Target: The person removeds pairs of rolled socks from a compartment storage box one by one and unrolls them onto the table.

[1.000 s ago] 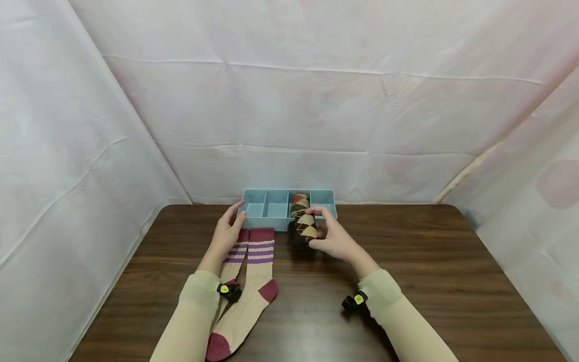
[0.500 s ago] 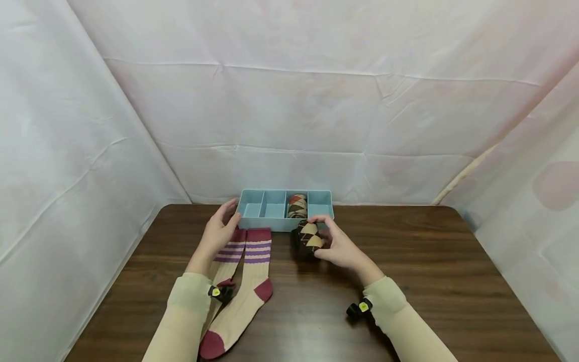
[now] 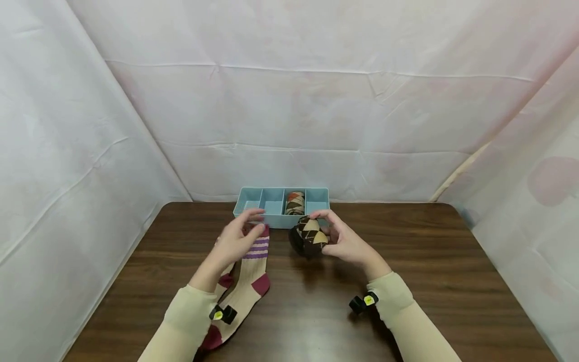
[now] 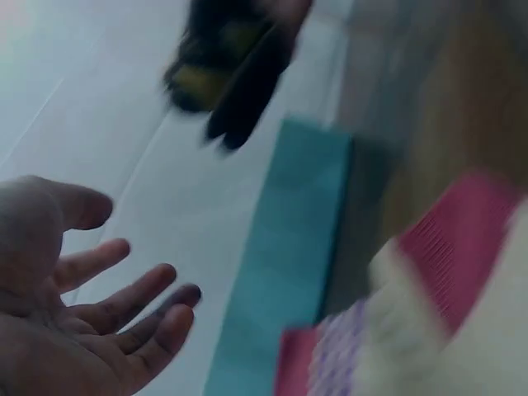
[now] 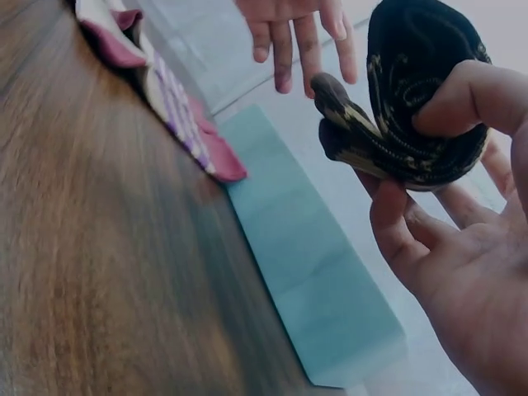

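While the tray (image 3: pixel 282 221) holds one sock roll (image 3: pixel 295 203), the right hand (image 3: pixel 348 243) grips brown socks (image 3: pixel 310 236), left hand (image 3: pixel 234 244) spread.

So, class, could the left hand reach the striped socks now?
Probably yes: the left hand holds nothing and appears to hover over the striped socks, while the right hand holds the dark argyle roll clear of them.

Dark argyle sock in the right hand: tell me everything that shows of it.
The dark argyle sock is brown-black with tan diamonds and thin, pale crossing lines, and looks like soft knit. It is bunched into a compact roll; the right-wrist view shows its curled layers and an end jutting out. The right hand grips it above the tabletop, before the blue tray. The left hand is apart from it.
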Demonstrator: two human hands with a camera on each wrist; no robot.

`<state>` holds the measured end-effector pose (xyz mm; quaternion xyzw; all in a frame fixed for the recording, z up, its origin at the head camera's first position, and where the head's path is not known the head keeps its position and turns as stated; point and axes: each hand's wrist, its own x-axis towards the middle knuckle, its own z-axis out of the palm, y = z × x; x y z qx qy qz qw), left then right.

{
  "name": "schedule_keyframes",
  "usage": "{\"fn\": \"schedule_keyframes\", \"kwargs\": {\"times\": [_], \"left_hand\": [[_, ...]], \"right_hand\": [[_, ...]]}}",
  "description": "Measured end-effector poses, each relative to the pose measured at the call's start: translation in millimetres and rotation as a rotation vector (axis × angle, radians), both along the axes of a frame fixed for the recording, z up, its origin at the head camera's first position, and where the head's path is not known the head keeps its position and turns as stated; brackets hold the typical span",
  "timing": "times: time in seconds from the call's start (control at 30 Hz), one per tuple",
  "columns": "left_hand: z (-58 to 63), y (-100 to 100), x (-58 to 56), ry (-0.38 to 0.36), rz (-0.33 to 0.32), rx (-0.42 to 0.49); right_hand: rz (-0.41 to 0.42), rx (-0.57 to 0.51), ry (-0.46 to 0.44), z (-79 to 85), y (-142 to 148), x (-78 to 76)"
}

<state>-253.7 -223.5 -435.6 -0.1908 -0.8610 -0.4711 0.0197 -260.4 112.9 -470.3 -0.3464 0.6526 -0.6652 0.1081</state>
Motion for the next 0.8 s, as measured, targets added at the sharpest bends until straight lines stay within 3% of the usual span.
{"fn": "schedule_keyframes", "kwargs": {"times": [0.1,0.27,0.37,0.53,0.8], "left_hand": [[-3.3,18,9.3,-0.032,-0.052,0.066],[-11.7,40,20.4,-0.151,-0.068,0.218],[-17.4,50,24.3,-0.198,-0.069,0.253],[-22.4,63,30.5,-0.210,-0.059,0.288],[-23.5,76,39.3,-0.241,0.015,0.407]], "right_hand": [[0.059,-0.024,-0.017,1.7,2,-0.7],[0.119,-0.023,-0.017,2.3,4,-3.3],[0.157,-0.036,-0.035,2.8,4,-3.7],[0.204,-0.045,-0.058,4.1,4,-2.3],[0.224,-0.038,-0.084,4.8,2,0.9]]}}
